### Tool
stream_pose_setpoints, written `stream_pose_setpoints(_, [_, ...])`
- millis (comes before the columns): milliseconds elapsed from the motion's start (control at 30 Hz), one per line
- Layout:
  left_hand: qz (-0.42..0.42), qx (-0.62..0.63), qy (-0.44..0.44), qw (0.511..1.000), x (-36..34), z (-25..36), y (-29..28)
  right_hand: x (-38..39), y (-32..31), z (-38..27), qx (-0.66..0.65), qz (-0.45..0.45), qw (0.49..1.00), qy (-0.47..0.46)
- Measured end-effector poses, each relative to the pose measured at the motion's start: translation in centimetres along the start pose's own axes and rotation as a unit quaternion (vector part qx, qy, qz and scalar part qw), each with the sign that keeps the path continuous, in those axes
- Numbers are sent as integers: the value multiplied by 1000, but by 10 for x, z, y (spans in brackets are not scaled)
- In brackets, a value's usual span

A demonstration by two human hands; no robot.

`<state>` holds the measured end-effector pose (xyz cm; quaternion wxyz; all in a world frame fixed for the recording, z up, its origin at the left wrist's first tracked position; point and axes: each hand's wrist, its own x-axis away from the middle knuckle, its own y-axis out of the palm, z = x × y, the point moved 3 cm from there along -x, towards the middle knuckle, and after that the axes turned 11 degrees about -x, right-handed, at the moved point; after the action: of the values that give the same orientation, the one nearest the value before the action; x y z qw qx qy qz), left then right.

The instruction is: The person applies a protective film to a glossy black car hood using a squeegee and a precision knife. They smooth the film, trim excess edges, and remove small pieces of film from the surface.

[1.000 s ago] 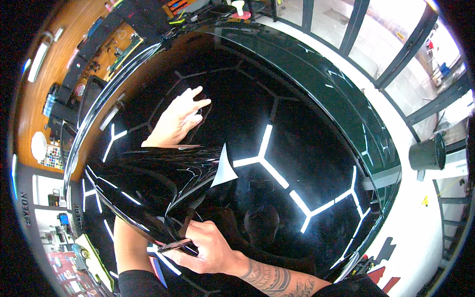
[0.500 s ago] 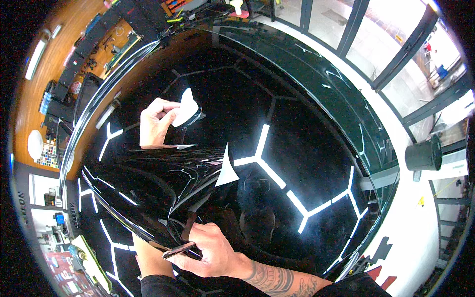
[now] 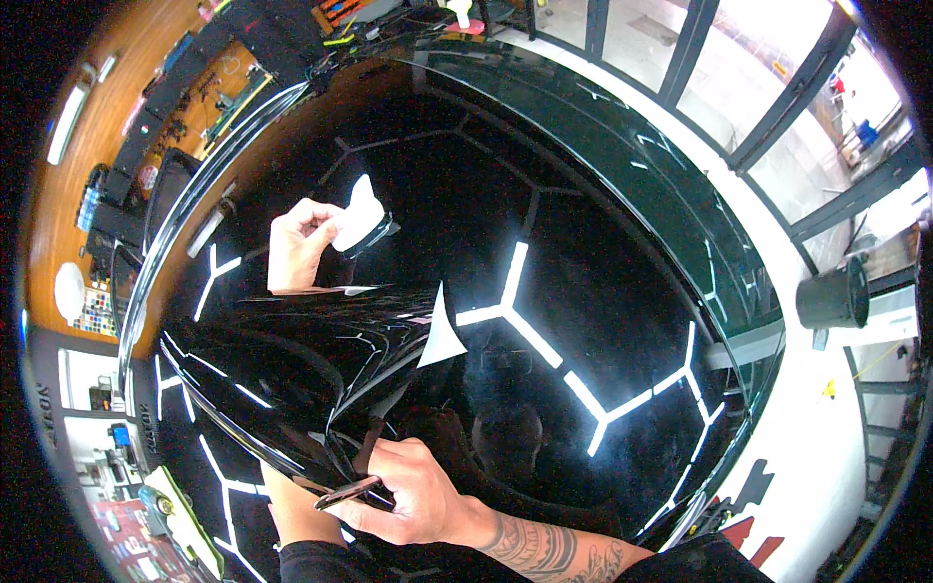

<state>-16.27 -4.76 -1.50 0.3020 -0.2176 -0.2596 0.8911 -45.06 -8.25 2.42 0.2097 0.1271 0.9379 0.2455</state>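
Observation:
A sheet of glossy black film [image 3: 282, 360] is lifted in a ridge above a shiny black car panel [image 3: 603, 282]. My right hand [image 3: 418, 491] is closed on the near gathered edge of this film. My left forearm passes beneath the raised sheet, and my left hand [image 3: 299, 248] comes out beyond it. Its thumb and fingers pinch a white flap [image 3: 362, 216] just over the panel; I cannot tell whether this flap is part of the film. A white curved triangle [image 3: 443, 335] shows at the ridge's right end.
Bright hexagonal light lines reflect in the panel. A dark bucket [image 3: 832, 294] stands on the white floor [image 3: 812, 437] at the right, near glass doors [image 3: 709, 78]. Tools and cases line a wooden bench [image 3: 83, 209] at the left. A yellow-green item [image 3: 185, 515] lies at lower left.
My left hand and the white flap have shifted slightly left. The film's ridge has moved a little left too. My right hand keeps its grip almost in place.

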Motion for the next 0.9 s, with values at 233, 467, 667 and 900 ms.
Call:
stream_pose_setpoints(233, [-27,33,-20,999,-2,-9,1,1,0,2,-9,5,1000,10])
stream_pose_setpoints(467, [-24,8,-14,1000,-1,-7,-4,3,2,5,8,-6,1000,3])
stream_pose_setpoints(667, [3,-58,-2,998,-5,5,10,1,-1,5,0,8,1000,1])
stream_pose_setpoints(900, [-81,-61,-11,995,19,13,-28,6,1,7,53,6,998,18])
